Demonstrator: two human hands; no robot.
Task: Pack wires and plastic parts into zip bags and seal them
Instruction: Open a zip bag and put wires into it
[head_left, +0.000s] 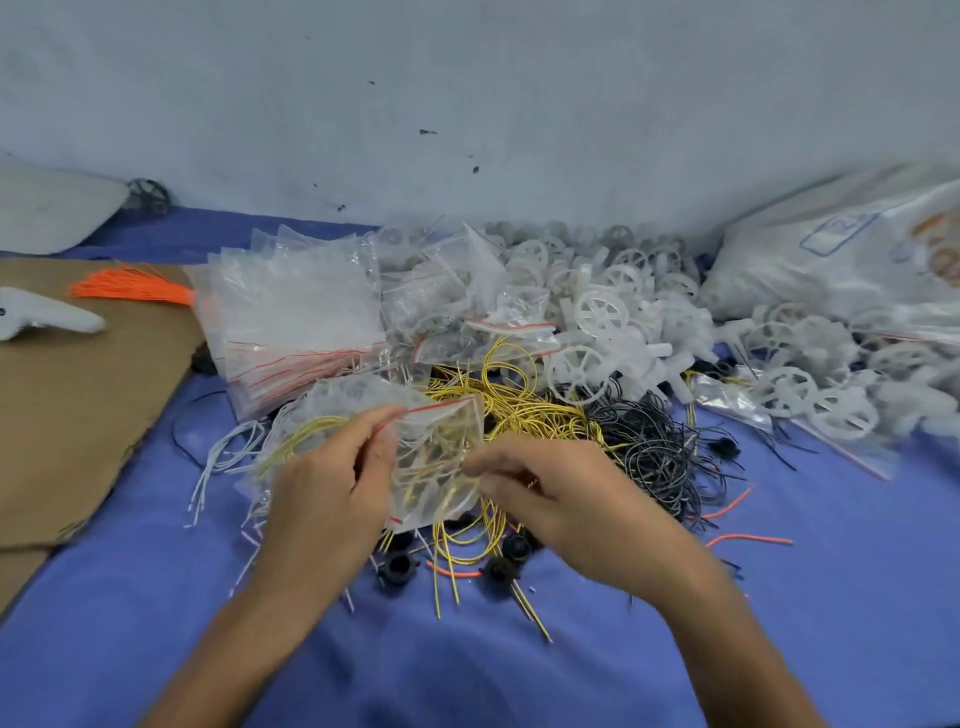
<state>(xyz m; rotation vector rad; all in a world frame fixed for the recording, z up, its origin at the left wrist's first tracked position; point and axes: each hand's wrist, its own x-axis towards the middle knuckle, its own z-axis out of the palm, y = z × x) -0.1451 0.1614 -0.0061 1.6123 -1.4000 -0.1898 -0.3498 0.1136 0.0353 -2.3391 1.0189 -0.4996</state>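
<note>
**springy wire, slippery film: where this bagging could slip**

the zip bag (441, 457) is held up just above the middle of the pile, between both hands, with yellow wire seen through it. the left hand (332, 483) pinches its red-striped mouth between thumb and forefinger. the right hand (561, 499) has its fingers curled at the bag's right edge; blur hides whether they grip film or wire.

likely risks: the coiled yellow wires (519, 405) look stiff and springy, so ends may poke out of the mouth and stop the zip strip closing. the thin, glossy film could slide from a light pinch or crease across the seal. loose strands below lie tangled with the black wires (654, 447), so pulling one may drag others along.

at the far side sit hard, spoked white plastic wheels (597, 312), and far left of them a slick stack of empty bags (296, 312). small black plastic parts (397, 569) lie near, on the soft blue cloth (831, 597).
</note>
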